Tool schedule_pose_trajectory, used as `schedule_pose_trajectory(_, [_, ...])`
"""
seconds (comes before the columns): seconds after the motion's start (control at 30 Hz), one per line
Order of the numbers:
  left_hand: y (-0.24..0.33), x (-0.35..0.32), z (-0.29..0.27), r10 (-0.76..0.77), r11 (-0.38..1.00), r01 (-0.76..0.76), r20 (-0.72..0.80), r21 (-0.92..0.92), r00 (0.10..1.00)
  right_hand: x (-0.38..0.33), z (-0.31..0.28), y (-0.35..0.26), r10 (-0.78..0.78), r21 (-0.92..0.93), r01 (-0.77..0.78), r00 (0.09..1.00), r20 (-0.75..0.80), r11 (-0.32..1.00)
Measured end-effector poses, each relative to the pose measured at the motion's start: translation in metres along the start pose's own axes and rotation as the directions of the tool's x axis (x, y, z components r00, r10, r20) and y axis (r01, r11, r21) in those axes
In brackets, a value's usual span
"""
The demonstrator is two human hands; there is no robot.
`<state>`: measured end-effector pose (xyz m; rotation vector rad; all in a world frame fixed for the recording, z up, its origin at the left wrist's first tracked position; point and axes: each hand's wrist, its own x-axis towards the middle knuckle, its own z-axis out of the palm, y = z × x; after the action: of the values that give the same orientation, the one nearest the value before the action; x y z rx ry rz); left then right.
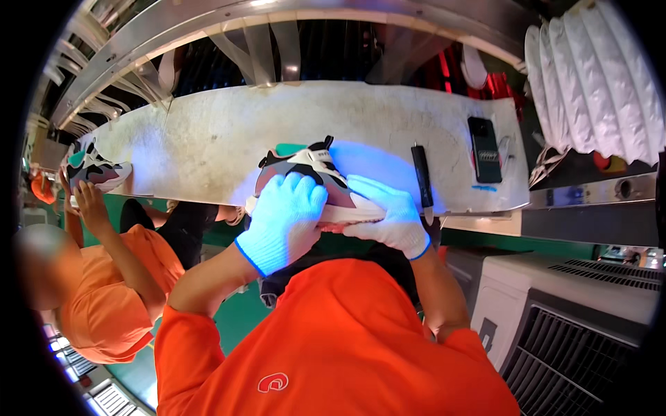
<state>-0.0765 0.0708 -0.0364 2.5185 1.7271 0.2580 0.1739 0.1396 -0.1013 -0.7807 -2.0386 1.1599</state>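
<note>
A grey, black and white sneaker [298,163] with a teal lining and a pale sole lies on its side at the table's near edge, under bluish light. My left hand [283,215], in a white knit glove with a blue cuff, presses over its side with the fingers curled onto the upper and sole. Gloved the same way, my right hand [390,216] grips the shoe's other end, its fingers along the sole edge and the thumb underneath. The gloves hide part of the sole. Right of the shoe lies a black-handled knife-like tool [422,177].
The pale worktable [229,125] carries a dark phone [485,149] at its right. At the left, a co-worker in orange [118,277] handles another sneaker [97,170]. A metal rail [326,12] with clear strips spans the far side. A white flexible duct [596,83] hangs at right, above a boxy machine [555,298].
</note>
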Motion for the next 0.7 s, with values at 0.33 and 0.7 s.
schedule_pose_trajectory(0.33, [-0.010,0.023,-0.005,-0.079,0.967,0.097,0.084,-0.235,0.993,-0.002,-0.008,0.000,0.165,0.009,-0.166,0.981,0.102,0.986])
schedule_pose_trajectory(0.7, [-0.004,0.035,-0.014,-0.224,0.908,0.274,0.183,-0.319,0.957,0.017,-0.016,-0.007,-0.060,-0.084,0.059,0.998,-0.001,0.995])
